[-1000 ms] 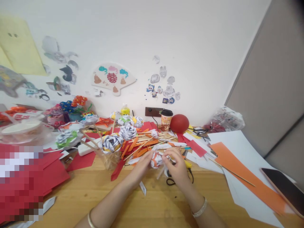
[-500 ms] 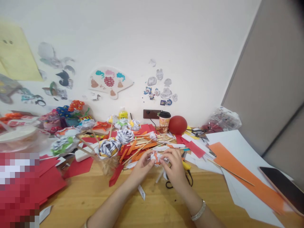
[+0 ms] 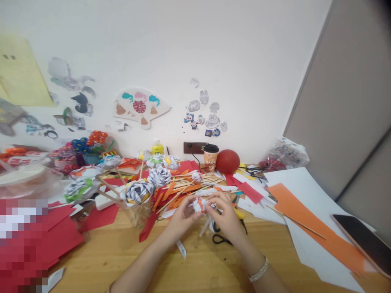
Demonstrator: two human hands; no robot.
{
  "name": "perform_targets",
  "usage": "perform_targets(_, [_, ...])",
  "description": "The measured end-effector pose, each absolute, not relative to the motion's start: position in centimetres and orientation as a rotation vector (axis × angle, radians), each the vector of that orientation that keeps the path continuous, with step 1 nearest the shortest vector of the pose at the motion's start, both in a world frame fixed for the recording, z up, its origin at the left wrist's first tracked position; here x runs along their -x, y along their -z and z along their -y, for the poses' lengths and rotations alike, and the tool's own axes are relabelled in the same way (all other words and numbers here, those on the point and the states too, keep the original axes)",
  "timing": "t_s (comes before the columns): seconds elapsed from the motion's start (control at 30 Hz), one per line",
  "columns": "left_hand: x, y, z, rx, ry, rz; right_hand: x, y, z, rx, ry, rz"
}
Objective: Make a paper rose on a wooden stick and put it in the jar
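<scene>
Between my two hands is a small paper flower (image 3: 200, 204), white with orange inside. My left hand (image 3: 184, 215) curls around its left side, thumb and fingers closed on it. From the right, my right hand (image 3: 224, 211) pinches the flower's edge with thumb and fingertips. Below my hands, a glue gun with a yellow part (image 3: 240, 214) and a black cable lies on the wooden table (image 3: 195, 268). A strip of white paper (image 3: 181, 249) rests just in front of my left hand.
Finished paper flowers (image 3: 139, 191) on sticks stand in a clear cup at the left. Wooden sticks (image 3: 210, 179), a drink cup (image 3: 210, 158) and a red balloon (image 3: 227, 161) are behind my hands. Orange paper (image 3: 293, 215) and a phone (image 3: 363, 240) lie right; red sheets (image 3: 64, 232) lie left.
My fingers have shifted slightly around the paper flower, and more of its white petals shows. The left thumb sits a little lower. The view has moved slightly.
</scene>
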State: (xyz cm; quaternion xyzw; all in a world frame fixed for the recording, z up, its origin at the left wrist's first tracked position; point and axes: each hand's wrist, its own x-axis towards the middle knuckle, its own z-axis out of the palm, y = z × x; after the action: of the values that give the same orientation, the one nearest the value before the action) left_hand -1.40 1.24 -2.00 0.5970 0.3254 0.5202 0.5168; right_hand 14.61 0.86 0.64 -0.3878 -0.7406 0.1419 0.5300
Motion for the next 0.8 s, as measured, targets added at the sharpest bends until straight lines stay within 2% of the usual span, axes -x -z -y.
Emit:
perform_targets(0.23, [1.3,1.5,-0.9,-1.414,-1.266,-0.833,-14.4,0.0,-1.1,0.887,-0.445,1.736])
perform_targets(0.47, [1.4,1.7,-1.2,-1.422,-1.298,-0.858,-14.3,0.1,-1.1,0.892,-0.293,1.758])
perform_targets(0.67, [1.5,1.2,-0.9,-1.434,-1.290,-0.876,-14.4,0.2,-1.4,0.874,-0.589,1.666])
perform_targets(0.8, [1.4,1.3,-0.9,-1.435,-1.302,-0.889,-14.2,0.7,-1.7,0.903,-0.674,1.596])
